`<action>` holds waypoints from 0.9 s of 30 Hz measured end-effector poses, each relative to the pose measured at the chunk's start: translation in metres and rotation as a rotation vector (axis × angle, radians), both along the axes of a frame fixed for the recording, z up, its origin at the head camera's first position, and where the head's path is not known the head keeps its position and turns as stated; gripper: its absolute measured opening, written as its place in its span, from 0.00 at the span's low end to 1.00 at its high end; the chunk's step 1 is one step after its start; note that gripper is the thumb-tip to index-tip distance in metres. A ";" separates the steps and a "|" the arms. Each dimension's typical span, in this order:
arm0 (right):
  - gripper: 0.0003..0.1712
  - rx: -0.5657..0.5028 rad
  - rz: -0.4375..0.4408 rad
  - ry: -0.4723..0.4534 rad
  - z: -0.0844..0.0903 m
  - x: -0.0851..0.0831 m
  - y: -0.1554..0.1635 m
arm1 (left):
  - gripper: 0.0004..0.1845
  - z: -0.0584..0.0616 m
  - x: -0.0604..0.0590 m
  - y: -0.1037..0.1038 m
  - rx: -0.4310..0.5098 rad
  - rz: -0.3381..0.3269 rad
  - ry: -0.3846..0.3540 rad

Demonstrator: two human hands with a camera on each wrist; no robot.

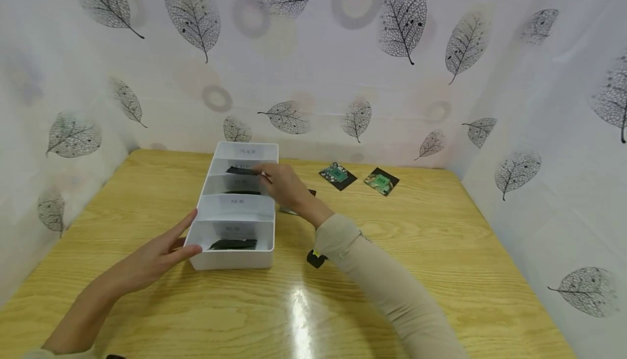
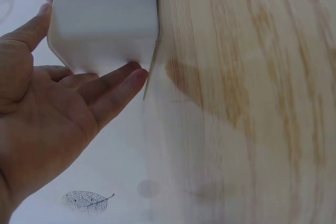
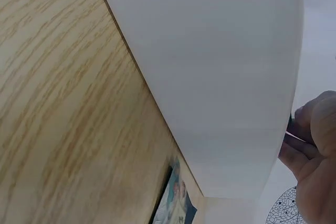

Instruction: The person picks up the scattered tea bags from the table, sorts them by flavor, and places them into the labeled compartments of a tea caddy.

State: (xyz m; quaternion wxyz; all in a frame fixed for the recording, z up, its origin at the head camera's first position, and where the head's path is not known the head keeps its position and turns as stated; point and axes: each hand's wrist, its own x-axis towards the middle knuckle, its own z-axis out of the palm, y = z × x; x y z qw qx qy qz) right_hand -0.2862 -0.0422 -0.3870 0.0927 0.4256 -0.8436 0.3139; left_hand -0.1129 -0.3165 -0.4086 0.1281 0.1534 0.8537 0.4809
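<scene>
A dark packet [image 1: 241,171] is held at the second compartment from the back of the box [image 1: 232,261], pinched between the thumb and fingers of the right hand [image 1: 286,186]. Whether it is being put in or drawn out cannot be told from its position alone; filing seems the likelier reading. The box's left front corner is steadied by the left hand [image 1: 155,257], whose fingers are spread and laid against the wall, clamped on nothing.

Inside the box, five labelled compartments are seen. A front packet [image 1: 234,245] is lodged in the nearest one and a middle packet [image 1: 243,192] in the third; none is made out in the fourth or the rearmost. The labels are too small to be read.

Beside the box, a half-hidden packet [image 1: 312,192] is partly covered by the right arm. Farther right on the table [image 1: 416,239], a near packet [image 1: 338,176] and a far packet [image 1: 381,181] are left lying flat. A black object [image 1: 315,259] is partly masked by the sleeve [image 1: 382,274]. If filing is indeed meant, the work is judged partway along, with these loose packets remaining.
</scene>
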 end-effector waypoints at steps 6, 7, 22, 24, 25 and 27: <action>0.16 -0.004 -0.015 -0.014 -0.004 -0.003 0.004 | 0.43 0.001 0.000 0.001 -0.006 -0.004 0.007; 0.15 -0.010 -0.018 -0.004 -0.005 -0.003 0.005 | 0.43 0.001 0.000 0.001 -0.010 -0.003 0.007; 0.16 -0.162 -0.200 -0.114 -0.005 -0.006 0.048 | 0.43 0.001 -0.001 0.003 -0.026 -0.003 0.009; 0.17 -0.185 -0.224 -0.128 -0.007 -0.009 0.058 | 0.43 0.000 -0.001 0.002 -0.024 -0.002 0.008; 0.17 -0.193 -0.232 -0.133 -0.007 -0.011 0.063 | 0.43 0.000 -0.001 0.002 -0.023 -0.002 0.008; 0.17 -0.210 -0.256 -0.147 -0.007 -0.013 0.073 | 0.44 -0.001 -0.001 0.002 -0.019 -0.002 0.007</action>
